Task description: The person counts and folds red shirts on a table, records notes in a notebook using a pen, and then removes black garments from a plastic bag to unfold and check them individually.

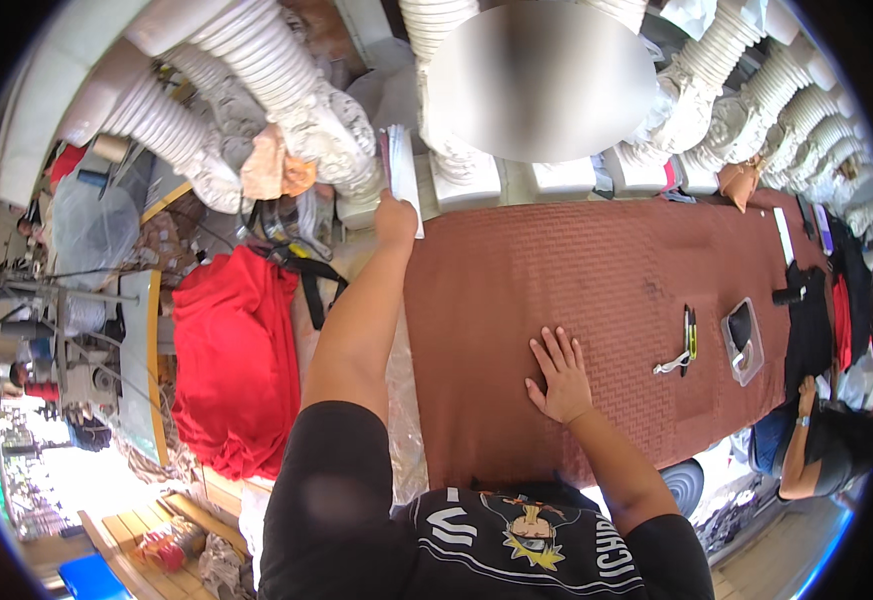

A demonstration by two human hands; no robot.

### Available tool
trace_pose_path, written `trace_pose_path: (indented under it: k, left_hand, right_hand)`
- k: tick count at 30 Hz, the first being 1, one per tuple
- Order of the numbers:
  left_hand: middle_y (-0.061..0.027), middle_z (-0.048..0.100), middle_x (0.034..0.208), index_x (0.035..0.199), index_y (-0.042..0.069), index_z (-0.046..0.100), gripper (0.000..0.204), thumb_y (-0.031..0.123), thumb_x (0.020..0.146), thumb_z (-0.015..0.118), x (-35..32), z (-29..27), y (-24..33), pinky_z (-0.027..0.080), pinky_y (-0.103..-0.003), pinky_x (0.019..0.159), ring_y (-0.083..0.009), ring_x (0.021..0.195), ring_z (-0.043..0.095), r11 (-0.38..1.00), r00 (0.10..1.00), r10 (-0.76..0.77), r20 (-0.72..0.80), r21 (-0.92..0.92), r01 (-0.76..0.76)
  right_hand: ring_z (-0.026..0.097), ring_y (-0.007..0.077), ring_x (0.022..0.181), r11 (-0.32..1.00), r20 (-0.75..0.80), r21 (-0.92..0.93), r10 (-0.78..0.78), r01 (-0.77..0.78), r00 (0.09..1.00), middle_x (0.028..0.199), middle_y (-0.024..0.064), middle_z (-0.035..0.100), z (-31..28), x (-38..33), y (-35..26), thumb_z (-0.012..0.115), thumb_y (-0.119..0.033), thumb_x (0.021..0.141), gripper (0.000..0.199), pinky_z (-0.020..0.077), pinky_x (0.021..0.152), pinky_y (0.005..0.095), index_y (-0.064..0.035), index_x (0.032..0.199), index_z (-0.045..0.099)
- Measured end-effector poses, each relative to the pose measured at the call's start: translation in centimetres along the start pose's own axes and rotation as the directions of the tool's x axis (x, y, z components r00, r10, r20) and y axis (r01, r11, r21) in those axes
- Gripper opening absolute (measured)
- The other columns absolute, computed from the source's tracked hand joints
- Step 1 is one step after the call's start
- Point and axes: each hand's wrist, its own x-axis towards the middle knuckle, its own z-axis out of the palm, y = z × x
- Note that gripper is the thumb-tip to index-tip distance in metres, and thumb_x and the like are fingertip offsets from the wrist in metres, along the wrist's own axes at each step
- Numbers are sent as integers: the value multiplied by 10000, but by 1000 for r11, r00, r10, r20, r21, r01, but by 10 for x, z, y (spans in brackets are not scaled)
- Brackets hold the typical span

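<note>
My left hand (pixel 396 218) is stretched far forward past the table's left corner. Its fingers are closed round a thin, flat white bundle (pixel 400 165) with a reddish edge, perhaps paper or folded cloth. My right hand (pixel 561 378) lies palm down, fingers spread, on the brown textured table cover (pixel 496 290), holding nothing. To its right on the cover are slim pens or cutters (pixel 690 335), a small white-handled tool (pixel 670 365) and a clear plastic box (pixel 742 342) with a dark item inside.
White ornate balusters (pixel 321 120) line the far side of the table. Left of me is a heap of red cloth (pixel 236 360), near a sewing-type workstation (pixel 141 350). At the table's right end, black cloth (pixel 807 325) lies near another person's arm (pixel 801 455).
</note>
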Motion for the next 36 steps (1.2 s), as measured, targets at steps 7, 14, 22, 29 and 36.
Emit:
trace_pose_path:
  k: [7, 14, 22, 29, 36]
  left_hand:
    - [-232, 588, 1084, 1242, 33, 406, 541, 225, 773, 595, 43, 66, -40, 450, -461, 852, -401, 991, 569, 975, 986, -87, 145, 218, 54]
    - [-215, 594, 1089, 1236, 8, 429, 550, 138, 749, 649, 44, 78, -39, 445, -411, 866, -364, 1003, 577, 979, 987, 36, 157, 193, -66]
    - [-225, 554, 1151, 1282, -1, 390, 618, 278, 786, 630, 23, 61, -14, 429, -402, 904, -350, 1073, 539, 958, 979, -26, 204, 286, -34]
    - [-229, 464, 1226, 1258, 15, 435, 577, 311, 793, 601, -2, 46, -9, 406, -421, 927, -354, 1104, 492, 966, 993, 94, 68, 233, -108]
    - [-201, 433, 1287, 1241, 29, 452, 468, 253, 842, 550, -164, -10, -21, 284, -460, 1008, -379, 1211, 374, 847, 846, 531, -51, 61, -528]
  right_hand:
    - [150, 305, 1359, 997, 34, 74, 21, -23, 999, 1454, 111, 227, -2, 1, 9, 529, -382, 806, 645, 126, 1098, 474, -113, 1360, 339]
    - [139, 284, 1364, 996, 28, 82, 34, -36, 999, 1458, 90, 223, 1, -3, 13, 506, -380, 823, 635, 132, 1102, 465, -124, 1373, 317]
    - [146, 284, 1362, 996, 15, 86, 32, -33, 999, 1457, 87, 225, 5, -4, 12, 506, -381, 820, 636, 134, 1103, 457, -127, 1372, 321]
    - [152, 279, 1360, 995, -5, 99, 35, -34, 999, 1453, 90, 236, 3, -6, 14, 506, -388, 816, 629, 133, 1104, 453, -126, 1363, 340]
    - [156, 291, 1357, 998, -38, 57, -23, 25, 999, 1451, 103, 236, 10, -3, 12, 519, -385, 804, 634, 134, 1098, 458, -117, 1354, 352]
